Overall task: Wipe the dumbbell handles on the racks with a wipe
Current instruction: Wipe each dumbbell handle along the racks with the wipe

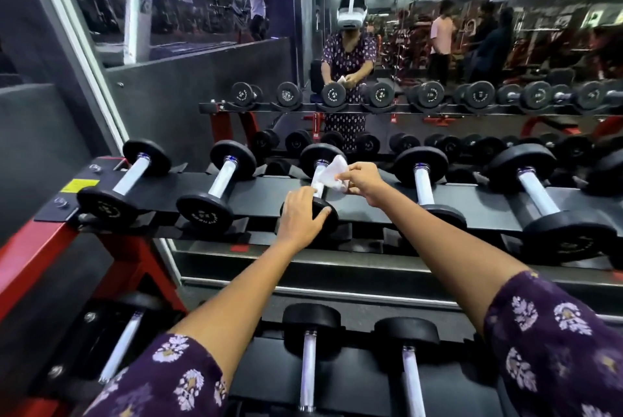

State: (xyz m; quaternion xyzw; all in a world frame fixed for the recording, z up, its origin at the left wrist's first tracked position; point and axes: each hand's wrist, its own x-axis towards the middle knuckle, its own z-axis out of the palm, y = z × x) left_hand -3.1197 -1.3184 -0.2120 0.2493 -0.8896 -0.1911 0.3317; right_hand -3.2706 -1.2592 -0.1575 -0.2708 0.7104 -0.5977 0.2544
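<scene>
Sleeves (175,379) of purple cloth with a pale flower print frame the bottom corners, and both bare forearms reach forward over the lower rack tier (357,379), where three dumbbells lie with their silver handles pointing away from the person. Beyond that tier rises the upper rack shelf (269,194), black on a red frame (30,258), and the third dumbbell from its left end (318,177) serves as the landmark. The left hand (301,214) rests on this dumbbell's near black head, fingers spread and lying over the top of it, thumb toward the right; the fingers are laid flat rather than wrapped round. Just right of the dumbbell's handle, the right hand (362,180) pinches a crumpled white wipe (332,172) between thumb and fingertips, and the wipe lies against the upper part of the handle near the far head. Left of the landmark sit two smaller dumbbells (215,185) side by side; right of it sit two more, the farthest right (539,201) being the largest. Behind the shelf a wall mirror (438,46) reflects the rack, the person in a white headset, and several blurred figures among red machines.
</scene>
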